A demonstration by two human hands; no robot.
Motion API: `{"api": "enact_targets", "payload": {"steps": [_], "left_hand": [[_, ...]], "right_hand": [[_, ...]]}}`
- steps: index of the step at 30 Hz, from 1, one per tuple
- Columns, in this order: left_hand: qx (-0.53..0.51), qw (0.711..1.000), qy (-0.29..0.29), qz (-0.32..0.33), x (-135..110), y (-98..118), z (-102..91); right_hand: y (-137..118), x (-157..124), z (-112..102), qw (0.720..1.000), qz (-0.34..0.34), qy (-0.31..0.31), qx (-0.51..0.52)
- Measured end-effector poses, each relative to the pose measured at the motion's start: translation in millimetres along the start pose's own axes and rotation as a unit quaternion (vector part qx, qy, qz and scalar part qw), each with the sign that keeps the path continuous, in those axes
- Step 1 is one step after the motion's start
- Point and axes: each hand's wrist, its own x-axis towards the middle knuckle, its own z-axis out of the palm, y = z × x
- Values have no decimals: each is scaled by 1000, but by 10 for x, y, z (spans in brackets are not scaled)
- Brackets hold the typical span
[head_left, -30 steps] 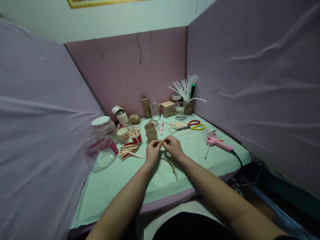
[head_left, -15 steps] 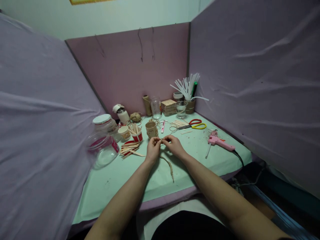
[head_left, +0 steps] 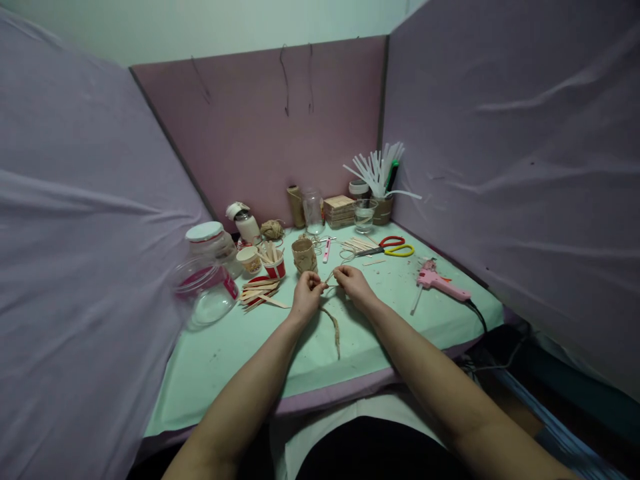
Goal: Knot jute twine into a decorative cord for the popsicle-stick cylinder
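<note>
Over the middle of the table, my left hand [head_left: 307,293] pinches a braided length of twine [head_left: 336,328], whose tail hangs down and lies on the cloth toward me. Thin strands run from its fingertips across to my right hand [head_left: 354,285], which is closed on them in a pinch a short way to the right. Just behind my left hand stands a small brown cup [head_left: 304,257] with a wrapped, textured side. The exact crossing of the strands is too small to make out.
Scissors [head_left: 387,249] and a pink glue gun [head_left: 440,280] lie to the right. Wooden sticks [head_left: 259,293], a red-and-white cup [head_left: 275,267] and clear jars [head_left: 213,297] are at the left. A twine ball [head_left: 273,230], glass jar [head_left: 313,212] and glue sticks [head_left: 373,173] stand behind.
My right hand has drawn away to the right from my left, and strands now show stretched between them. The braided tail has shifted slightly left. The view has tilted a little.
</note>
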Motion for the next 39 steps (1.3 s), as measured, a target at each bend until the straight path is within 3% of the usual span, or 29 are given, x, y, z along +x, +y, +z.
{"api": "enact_targets", "payload": {"steps": [6, 12, 15, 19, 23, 28, 39], "left_hand": [[-11, 1000, 13, 1, 2, 20, -16], [67, 997, 7, 43, -19, 62, 3], [74, 996, -7, 53, -35, 68, 21], [25, 999, -6, 22, -34, 52, 22], [-31, 999, -1, -27, -16, 70, 5], [-2, 999, 33, 0, -15, 119, 15], [24, 999, 26, 7, -18, 109, -1]], "right_hand": [[-58, -31, -3, 997, 0, -69, 22], [-54, -47, 23, 998, -57, 2, -32], [-28, -31, 28, 998, -38, 48, -1], [-13, -20, 27, 998, 11, -5, 64], [-30, -29, 25, 998, 7, -24, 62], [-57, -51, 28, 999, -20, -21, 34], [-70, -70, 32, 999, -42, -31, 3]]}}
